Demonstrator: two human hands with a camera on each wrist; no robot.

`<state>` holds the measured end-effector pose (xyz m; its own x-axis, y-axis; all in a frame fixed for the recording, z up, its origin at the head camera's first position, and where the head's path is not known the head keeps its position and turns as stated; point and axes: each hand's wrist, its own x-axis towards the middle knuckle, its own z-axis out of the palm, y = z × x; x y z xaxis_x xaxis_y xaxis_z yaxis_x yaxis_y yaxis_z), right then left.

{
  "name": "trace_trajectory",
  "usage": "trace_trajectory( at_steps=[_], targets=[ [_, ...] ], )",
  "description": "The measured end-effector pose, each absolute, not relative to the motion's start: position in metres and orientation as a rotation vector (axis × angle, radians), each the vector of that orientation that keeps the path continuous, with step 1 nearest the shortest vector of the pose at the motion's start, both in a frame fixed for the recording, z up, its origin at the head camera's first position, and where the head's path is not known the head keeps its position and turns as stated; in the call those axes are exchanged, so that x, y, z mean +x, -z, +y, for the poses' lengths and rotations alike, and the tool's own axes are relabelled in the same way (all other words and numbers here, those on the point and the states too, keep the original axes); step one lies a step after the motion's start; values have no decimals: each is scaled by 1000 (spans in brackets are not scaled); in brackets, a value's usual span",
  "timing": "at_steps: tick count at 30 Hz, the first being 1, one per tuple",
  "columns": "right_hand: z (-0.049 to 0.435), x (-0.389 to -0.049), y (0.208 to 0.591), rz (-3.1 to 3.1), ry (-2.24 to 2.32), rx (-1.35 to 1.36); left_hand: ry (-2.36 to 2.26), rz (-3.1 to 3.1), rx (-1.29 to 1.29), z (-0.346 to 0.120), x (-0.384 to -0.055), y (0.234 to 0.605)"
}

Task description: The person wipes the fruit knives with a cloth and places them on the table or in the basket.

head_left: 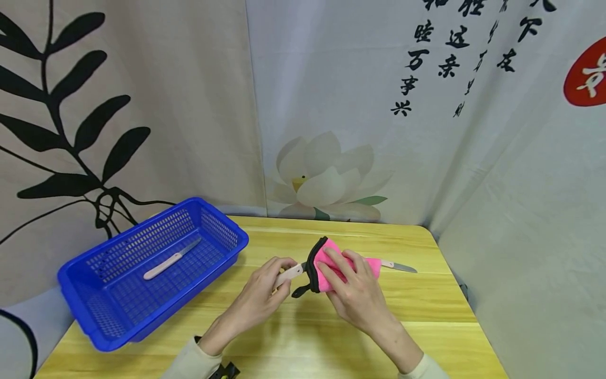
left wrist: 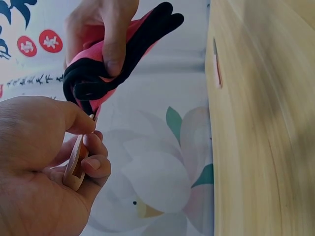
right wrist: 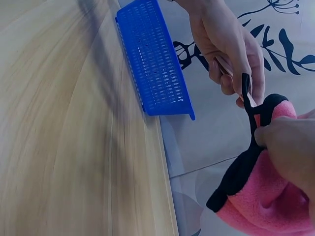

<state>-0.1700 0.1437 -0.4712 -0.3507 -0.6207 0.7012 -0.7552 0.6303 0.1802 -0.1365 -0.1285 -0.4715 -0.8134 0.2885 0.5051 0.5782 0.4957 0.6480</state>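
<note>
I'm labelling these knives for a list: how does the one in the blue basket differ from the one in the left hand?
The basket knife lies loose in the blue basket; the held knife is gripped by the left hand. The basket knife's blade is exposed, while the pink cloth hides most of the held knife's blade. Both have pale handles.

head: above, forward-down; left wrist: close, rolled sideways; right wrist: likewise; all share pink cloth (right wrist: 251, 196)
</note>
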Motion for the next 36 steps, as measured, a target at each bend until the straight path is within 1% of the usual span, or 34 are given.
trace_trajectory(
  at_steps=[17,27,36],
  targets=[
    [159,-176,470,-2117,-248,1027,1257,-2435,-697,-132,-135,471],
    [178,-180,467,-2130,-286,985,1274,-2444,-630,-137,-134,472],
    [189,-179,466,-2033,-368,941,1327,-2422,-607,-141,-135,472]
  ],
)
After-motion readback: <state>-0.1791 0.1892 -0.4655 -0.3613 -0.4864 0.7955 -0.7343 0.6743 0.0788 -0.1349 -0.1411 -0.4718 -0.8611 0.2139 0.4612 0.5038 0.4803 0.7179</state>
